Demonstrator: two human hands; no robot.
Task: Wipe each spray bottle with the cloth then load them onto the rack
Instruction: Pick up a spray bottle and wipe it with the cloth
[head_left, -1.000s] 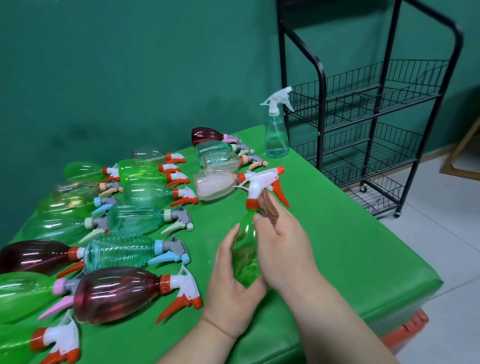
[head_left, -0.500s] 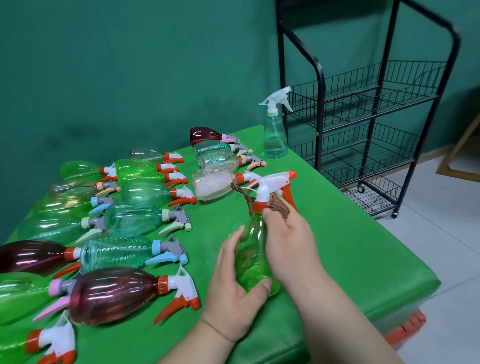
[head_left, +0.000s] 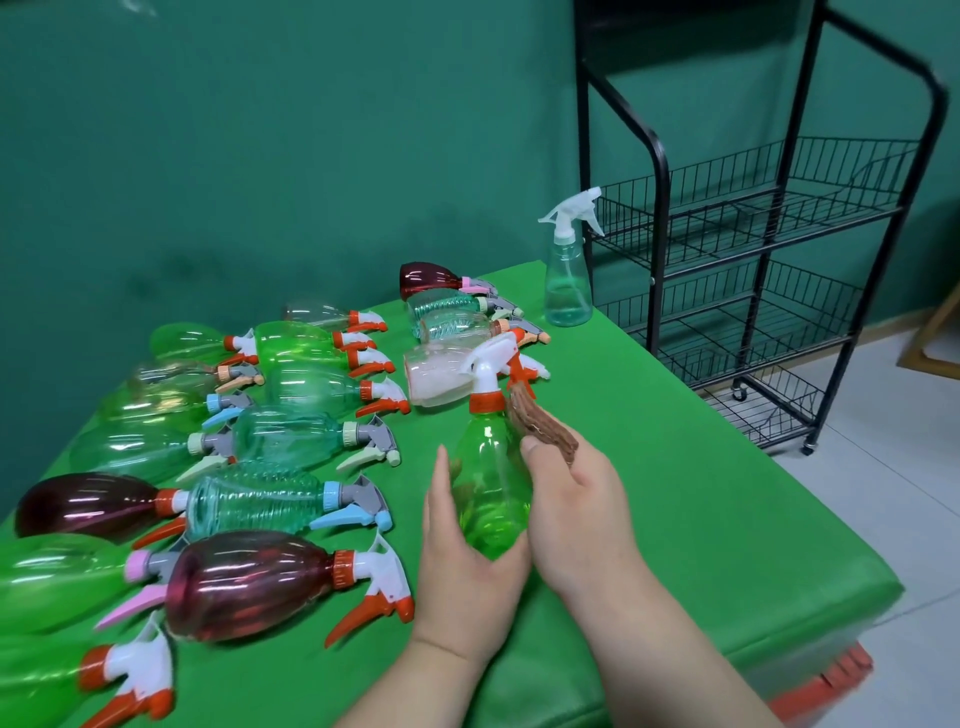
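A green spray bottle (head_left: 491, 483) with a white and orange trigger head stands upright above the green table (head_left: 675, 493). My left hand (head_left: 462, 566) cups its base from below and the left. My right hand (head_left: 576, 509) holds a brown cloth (head_left: 540, 423) against the bottle's right side, near the neck. Several more spray bottles, green, teal and dark red, lie on their sides on the table's left half, among them a dark red one (head_left: 249, 582) close to my left hand. The black wire rack (head_left: 753, 249) stands right of the table, its shelves bare.
A clear teal bottle (head_left: 567, 280) stands upright at the table's far right corner, beside the rack. The rack is on wheels on a light tiled floor. A wooden frame (head_left: 935, 338) leans at the far right edge. Something red (head_left: 826, 680) shows under the table's near right corner.
The bottle has turned in my hands, so its nozzle now points left and away instead of right. My right hand with the cloth has slid along the bottle's side near the neck.
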